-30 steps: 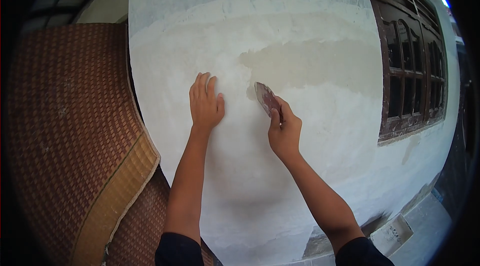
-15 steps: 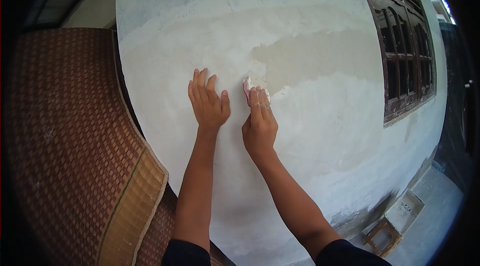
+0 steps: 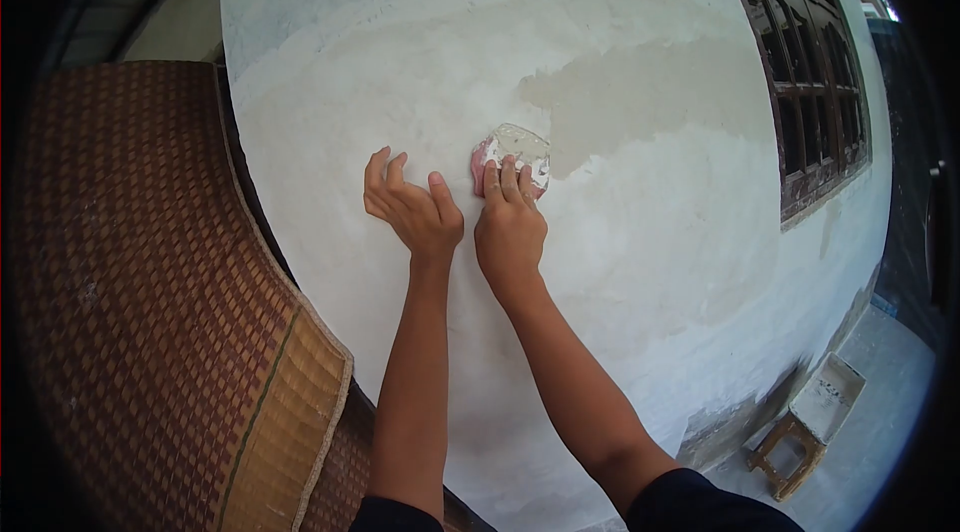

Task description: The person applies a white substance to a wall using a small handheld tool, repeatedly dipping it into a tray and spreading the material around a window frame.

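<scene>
My right hand [image 3: 511,228] holds a flat pinkish putty scraper [image 3: 519,143] against the wall, fingers laid over its face and pressing it. White putty smears coat the scraper. The pale wall [image 3: 640,272] shows a beige, rough-edged patch [image 3: 650,102] just to the right of the scraper. To the left, my left hand [image 3: 415,207] is raised beside the scraper, its fingers apart and bent, with nothing in it.
A woven brown mat [image 3: 150,262] hangs along the left side. At upper right is a dark wooden window [image 3: 815,92] with bars. Low on the right, a white putty-stained tray [image 3: 827,398] rests on a small wooden stool [image 3: 788,459].
The scraper has turned so more of its putty-covered face shows. My left hand has curled its fingers and tilted back. The view has shifted slightly.
</scene>
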The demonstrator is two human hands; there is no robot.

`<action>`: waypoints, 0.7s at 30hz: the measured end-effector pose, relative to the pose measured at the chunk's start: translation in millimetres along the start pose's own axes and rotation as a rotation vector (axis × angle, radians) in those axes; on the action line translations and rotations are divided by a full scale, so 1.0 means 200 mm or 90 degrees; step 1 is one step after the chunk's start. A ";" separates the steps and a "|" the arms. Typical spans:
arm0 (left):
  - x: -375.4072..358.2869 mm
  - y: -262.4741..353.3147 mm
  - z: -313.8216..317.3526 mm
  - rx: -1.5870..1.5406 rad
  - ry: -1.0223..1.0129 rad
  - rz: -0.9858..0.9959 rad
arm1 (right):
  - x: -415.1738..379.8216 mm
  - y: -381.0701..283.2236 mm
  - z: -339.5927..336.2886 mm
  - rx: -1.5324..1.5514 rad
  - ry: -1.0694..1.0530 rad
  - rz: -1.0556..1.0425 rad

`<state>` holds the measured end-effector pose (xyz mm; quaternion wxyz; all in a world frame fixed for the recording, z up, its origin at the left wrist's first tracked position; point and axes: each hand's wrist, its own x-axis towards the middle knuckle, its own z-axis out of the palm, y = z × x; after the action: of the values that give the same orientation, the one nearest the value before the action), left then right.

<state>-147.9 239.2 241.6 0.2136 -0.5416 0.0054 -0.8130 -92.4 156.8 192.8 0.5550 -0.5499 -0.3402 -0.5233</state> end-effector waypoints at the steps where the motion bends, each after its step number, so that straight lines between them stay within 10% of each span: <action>1: 0.00 0.00 0.00 0.001 0.004 0.000 | 0.01 -0.01 -0.02 0.000 -0.037 0.017; 12: 0.00 0.00 0.00 0.003 -0.024 -0.013 | -0.15 -0.06 -0.14 -0.087 -0.149 -0.042; 21: 0.09 0.05 0.02 -0.002 -0.116 0.046 | 0.38 0.20 -0.48 0.210 0.098 0.063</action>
<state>-146.8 225.2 257.6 0.2416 -0.6132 0.0067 -0.7520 -56.8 42.2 240.2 0.6872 -0.4261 -0.3504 -0.4727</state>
